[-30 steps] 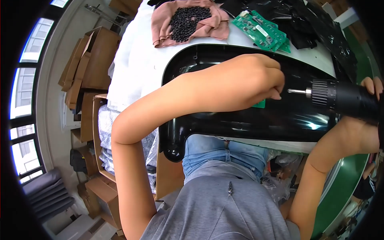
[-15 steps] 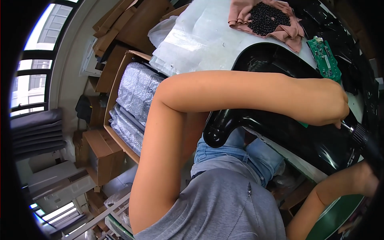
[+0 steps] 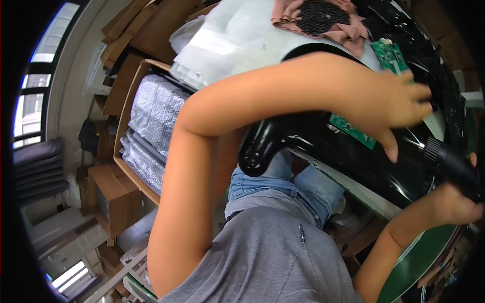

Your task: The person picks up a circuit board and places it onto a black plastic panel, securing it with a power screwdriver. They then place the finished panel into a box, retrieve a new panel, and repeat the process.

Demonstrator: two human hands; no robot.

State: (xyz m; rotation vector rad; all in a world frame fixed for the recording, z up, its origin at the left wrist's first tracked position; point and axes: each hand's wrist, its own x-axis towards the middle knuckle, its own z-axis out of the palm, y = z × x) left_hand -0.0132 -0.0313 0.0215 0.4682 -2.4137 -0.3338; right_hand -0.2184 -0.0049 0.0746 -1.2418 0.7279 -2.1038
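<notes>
The person's right hand (image 3: 454, 204), close to the right rim, is wrapped round a black driver (image 3: 452, 164), whose bit points left over a glossy black shell (image 3: 348, 156). The left hand (image 3: 401, 103) is blurred, its fingers spread above the shell, with nothing visible in its grasp; its thumb hangs near the bit. The hands are apart. Whether the bit tip touches anything cannot be told.

The shell lies on the white-covered counter (image 3: 240, 38), at the person's lap, and a green board (image 3: 356, 134) sits inside it, partly hidden by the left forearm. The step in hand looks like driver work on that board within the shell. The next move seems to call for the left fingers clear of the bit and the driver lined up squarely.

Farther off, more green boards (image 3: 389, 54) lie beside the shell, next to black plastic (image 3: 429, 65). Past them a pink cloth (image 3: 353, 44) carries a heap of small black pieces (image 3: 323, 19).
</notes>
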